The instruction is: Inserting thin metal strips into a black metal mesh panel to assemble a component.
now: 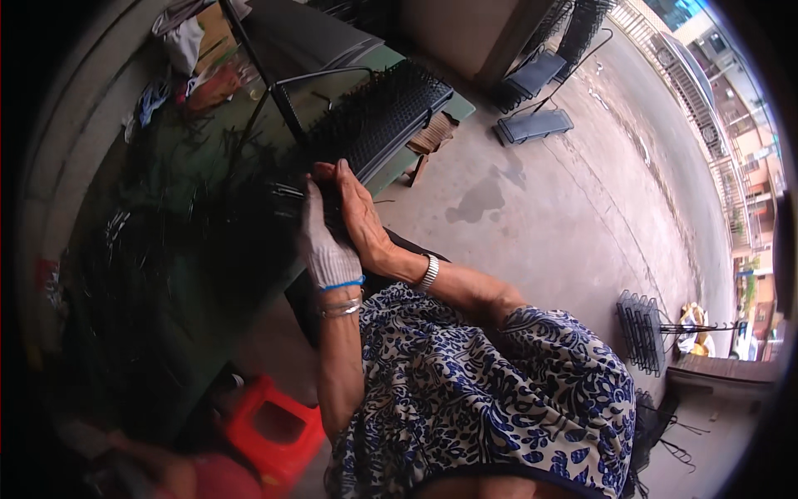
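Observation:
My left hand (324, 245), in a pale knit glove with a blue cuff edge, is raised at the edge of the dark green table (462, 106). Facing it is my bare right hand (364, 223), with a metal band at the wrist. Both palms are close together with fingers nearly straight, around something dark that they mostly hide. Thin, shiny-ended wire pieces (287, 191) show just left of the gloved fingers. Beyond my fingertips lies a long black textured panel (395, 125), with many dark wire pieces along its far side.
A metal rod frame (287, 108) stands on the table near loose dark wires. A red plastic stool (278, 428) is at lower left, beside another person's arm (158, 461). Black racks (536, 125) stand on the floor beyond, and wire racks (640, 333) at right.

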The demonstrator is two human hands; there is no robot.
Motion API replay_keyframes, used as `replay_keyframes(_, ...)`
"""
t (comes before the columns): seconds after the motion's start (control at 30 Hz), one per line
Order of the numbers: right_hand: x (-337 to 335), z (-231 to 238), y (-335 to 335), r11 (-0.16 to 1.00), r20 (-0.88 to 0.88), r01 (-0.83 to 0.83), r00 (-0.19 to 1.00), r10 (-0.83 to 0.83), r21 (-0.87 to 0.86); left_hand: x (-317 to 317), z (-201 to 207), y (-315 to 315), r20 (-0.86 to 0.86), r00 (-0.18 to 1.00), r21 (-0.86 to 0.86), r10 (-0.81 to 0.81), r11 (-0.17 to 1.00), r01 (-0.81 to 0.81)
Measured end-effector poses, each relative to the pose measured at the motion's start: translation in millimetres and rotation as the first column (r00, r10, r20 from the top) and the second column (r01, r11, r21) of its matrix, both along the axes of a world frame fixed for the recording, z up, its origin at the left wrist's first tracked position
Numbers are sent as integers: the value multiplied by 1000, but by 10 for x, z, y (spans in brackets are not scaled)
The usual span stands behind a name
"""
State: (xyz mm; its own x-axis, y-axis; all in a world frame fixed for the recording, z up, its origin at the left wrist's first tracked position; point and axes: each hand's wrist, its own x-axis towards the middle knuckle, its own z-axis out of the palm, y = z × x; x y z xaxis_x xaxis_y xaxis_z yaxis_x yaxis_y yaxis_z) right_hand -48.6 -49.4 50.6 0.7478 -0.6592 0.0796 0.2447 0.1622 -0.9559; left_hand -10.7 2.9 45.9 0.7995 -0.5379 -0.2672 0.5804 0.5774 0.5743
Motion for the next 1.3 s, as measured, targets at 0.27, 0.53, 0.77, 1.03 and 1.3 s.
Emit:
replay_keyframes(0.27, 22, -218, 110, 994, 51, 3, 999, -9, 108, 182, 171, 227, -633, 745, -252, -211, 966, 60)
replay_keyframes(0.53, 4, -183, 160, 984, 132, -24, 991, 0, 176, 6, -285, 240, -132, 989, 2, -65, 998, 65)
replay_keyframes(0.77, 54, -496, 91, 975, -49, 103, 992, -114, -196, -35, -230, 157, -150, 988, 328, 27, 944, 24)
replay_keyframes(1.03, -47, -126, -430, 923, -391, -256, 911, 130, -288, 226, -364, 433, -282, 908, 152, -308, 921, 360)
replay_keyframes(1.3, -136, -85, -443, 908, -502, -369, 833, 231, -196, 19, -416, 547, -129, 895, 262, -427, 856, 446)
